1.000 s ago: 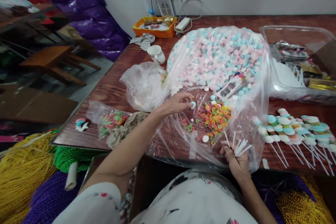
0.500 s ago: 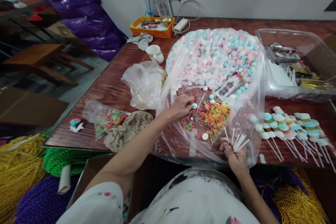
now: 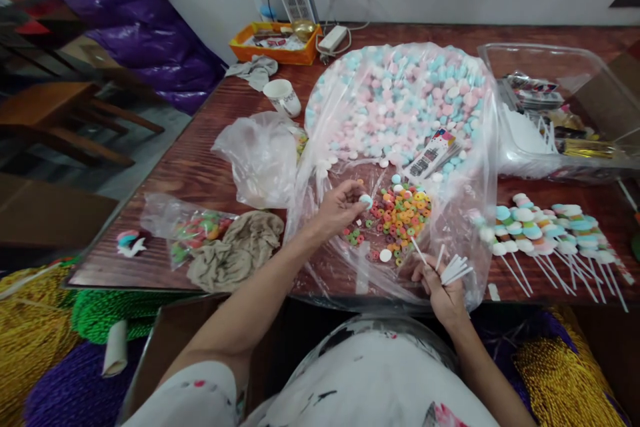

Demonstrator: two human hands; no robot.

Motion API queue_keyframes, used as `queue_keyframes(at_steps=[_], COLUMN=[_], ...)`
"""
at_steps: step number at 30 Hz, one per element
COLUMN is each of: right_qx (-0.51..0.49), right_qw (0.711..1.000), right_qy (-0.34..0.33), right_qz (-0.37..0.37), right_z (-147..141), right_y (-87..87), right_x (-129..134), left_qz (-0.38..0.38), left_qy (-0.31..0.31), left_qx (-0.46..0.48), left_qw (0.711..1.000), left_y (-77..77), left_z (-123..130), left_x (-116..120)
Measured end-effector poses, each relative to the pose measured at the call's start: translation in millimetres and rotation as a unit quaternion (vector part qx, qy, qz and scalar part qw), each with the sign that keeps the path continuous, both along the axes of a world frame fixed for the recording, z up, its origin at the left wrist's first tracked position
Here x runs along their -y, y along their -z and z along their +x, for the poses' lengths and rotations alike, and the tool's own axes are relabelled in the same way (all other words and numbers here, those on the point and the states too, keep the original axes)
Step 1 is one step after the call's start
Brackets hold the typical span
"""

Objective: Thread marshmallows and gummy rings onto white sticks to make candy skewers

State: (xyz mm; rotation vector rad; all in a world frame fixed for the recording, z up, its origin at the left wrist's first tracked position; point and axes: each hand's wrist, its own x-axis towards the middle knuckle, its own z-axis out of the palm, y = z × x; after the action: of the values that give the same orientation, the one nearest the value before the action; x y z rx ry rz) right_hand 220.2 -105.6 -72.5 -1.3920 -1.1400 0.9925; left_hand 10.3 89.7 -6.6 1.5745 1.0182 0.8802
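My left hand (image 3: 341, 208) pinches a pale blue and white marshmallow (image 3: 366, 201) just left of the pile of ring-shaped candies (image 3: 404, 213). Closed around a bundle of white sticks (image 3: 456, 269) is my right hand (image 3: 443, 290), near the table's front edge; one stick points apart from the rest, up and left. Behind both hands a large clear plastic bag (image 3: 325, 193) holds many pink, blue and white marshmallows (image 3: 395, 97), with printed packets (image 3: 431, 155) lying on them. Finished-looking marshmallow skewers (image 3: 533, 230) lie in a row to the right.
A clear plastic bin (image 3: 565, 170) with sticks and packets stands at the right back. Leftward are a white mug (image 3: 283, 97), a crumpled plastic bag (image 3: 260, 160), a brown cloth (image 3: 240, 250) and a candy bag (image 3: 200, 230). An orange tray (image 3: 275, 53) sits behind.
My left hand has lifted a marshmallow slightly off the bag and turned its fingers upward. In my right hand, one stick has shifted away from the bundle. The view has moved a little.
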Motion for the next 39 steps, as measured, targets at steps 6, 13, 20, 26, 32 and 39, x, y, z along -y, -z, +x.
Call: queue_keyframes(at_steps=[6,13,20,26,32,39], right_qx=[0.101,0.243,0.276,0.306,0.35,0.375], right_qw=[0.994,0.961,0.951,0.945,0.93,0.918], right_qy=[-0.019,-0.084,-0.099,-0.093,-0.107,-0.129], right_qz=[0.048,0.105,0.095,0.074,0.032,0.021], right_z=[-1.0,-11.1,-18.0,-20.1,-20.6,-19.5], right_y=[-6.9,-36.8,-48.5,-46.2,-48.3,-49.2], right_x=[0.8,11.6,17.5,22.1,21.5,19.9], left_qz=[-0.156,-0.177,-0.176,-0.168,-0.122,-0.005], left_qy=[-0.039,-0.13,-0.149,-0.137,-0.124,-0.138], left_qx=[0.153,0.231,0.267,0.275,0.269,0.176], left_qw=[0.975,0.948,0.936,0.937,0.947,0.975], left_y=[-15.0,-22.7,-19.6,-19.0,-3.1,13.0], left_z=[-5.0,-3.6,3.3,9.3,7.7,3.0], left_x=[60.2,104.7,119.1,128.0,127.0,123.3])
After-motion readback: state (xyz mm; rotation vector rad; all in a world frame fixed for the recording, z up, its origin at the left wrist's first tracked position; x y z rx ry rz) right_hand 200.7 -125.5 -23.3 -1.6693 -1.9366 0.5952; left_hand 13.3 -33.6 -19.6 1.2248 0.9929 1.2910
